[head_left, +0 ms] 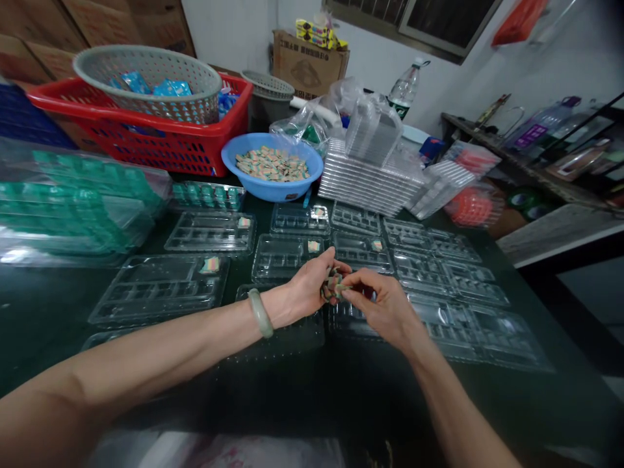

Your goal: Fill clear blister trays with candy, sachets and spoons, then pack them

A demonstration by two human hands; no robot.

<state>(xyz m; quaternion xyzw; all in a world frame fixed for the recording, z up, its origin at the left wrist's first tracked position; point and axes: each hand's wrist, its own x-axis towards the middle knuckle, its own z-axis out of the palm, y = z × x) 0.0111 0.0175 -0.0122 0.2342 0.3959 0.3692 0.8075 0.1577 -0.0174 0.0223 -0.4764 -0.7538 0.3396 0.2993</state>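
The left hand (314,283), half curled, cups a cluster of small, flat, multicoloured striped pieces (333,286) above the clear plastic compartment trays (363,252). The right hand (383,302) pinches one piece at the cluster's edge, thumb and forefinger nearly closed. More such pieces fill a round blue plastic basin (273,188) beyond the trays.

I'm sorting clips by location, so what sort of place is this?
Probably a small packing workshop: clear compartment trays lie in rows on a dark table, a blue basin holds many small pieces, and cardboard boxes stand behind.
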